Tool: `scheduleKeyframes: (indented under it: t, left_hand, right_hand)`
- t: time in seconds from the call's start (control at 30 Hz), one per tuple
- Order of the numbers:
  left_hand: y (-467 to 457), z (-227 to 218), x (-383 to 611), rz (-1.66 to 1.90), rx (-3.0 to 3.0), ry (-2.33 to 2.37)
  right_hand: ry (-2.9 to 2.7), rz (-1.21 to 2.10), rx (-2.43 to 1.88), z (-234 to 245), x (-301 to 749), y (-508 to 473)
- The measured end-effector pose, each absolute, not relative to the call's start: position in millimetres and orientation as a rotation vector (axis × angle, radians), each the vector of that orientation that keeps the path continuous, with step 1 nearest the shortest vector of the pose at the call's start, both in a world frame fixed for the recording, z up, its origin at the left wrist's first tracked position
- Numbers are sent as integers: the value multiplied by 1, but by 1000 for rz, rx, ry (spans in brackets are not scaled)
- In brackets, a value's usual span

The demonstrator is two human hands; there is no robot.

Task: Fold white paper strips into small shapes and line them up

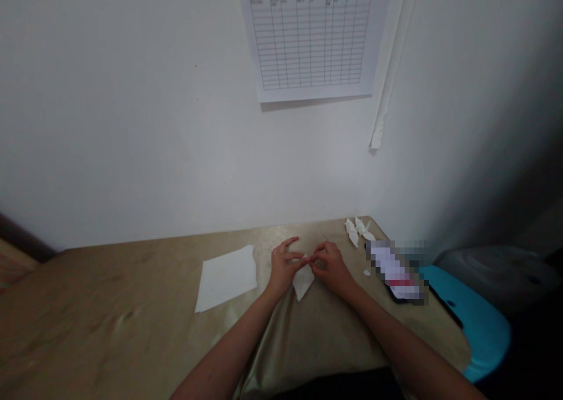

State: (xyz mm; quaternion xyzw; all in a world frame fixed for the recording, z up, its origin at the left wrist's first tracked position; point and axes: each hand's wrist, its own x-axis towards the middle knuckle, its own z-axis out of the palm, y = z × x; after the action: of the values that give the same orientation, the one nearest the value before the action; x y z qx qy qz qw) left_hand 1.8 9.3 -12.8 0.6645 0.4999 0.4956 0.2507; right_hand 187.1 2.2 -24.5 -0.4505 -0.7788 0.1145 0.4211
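Observation:
A small piece of folded white paper (303,281) hangs between my hands, with its lower end tapering to a point. My left hand (285,265) pinches its top edge between thumb and index finger, the other fingers spread. From the other side, my right hand (329,264) grips the same top edge with its fingertips. The two sets of fingertips nearly meet and cover the top of the paper. To the left of my hands, a flat sheet of white paper (226,278) lies on the brown cloth-covered table (132,324).
Folded white paper figures (357,230) sit at the table's back right corner. Near them are a white scrap (366,273) and a phone with a blurred screen (393,271). A turquoise chair (484,324) stands at the right. A printed chart (314,42) hangs on the wall.

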Motion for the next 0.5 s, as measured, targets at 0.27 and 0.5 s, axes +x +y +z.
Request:
scheduleKeyframes:
  t: [0.27,0.5]
  left_hand:
    - [9,-11,0,1392,1713,1360]
    - [10,-10,0,1387,1754,1387]
  right_hand:
    - [-2020,323,-1161,-26,191,2]
    - [-2048,334,-1158,-27,191,3]
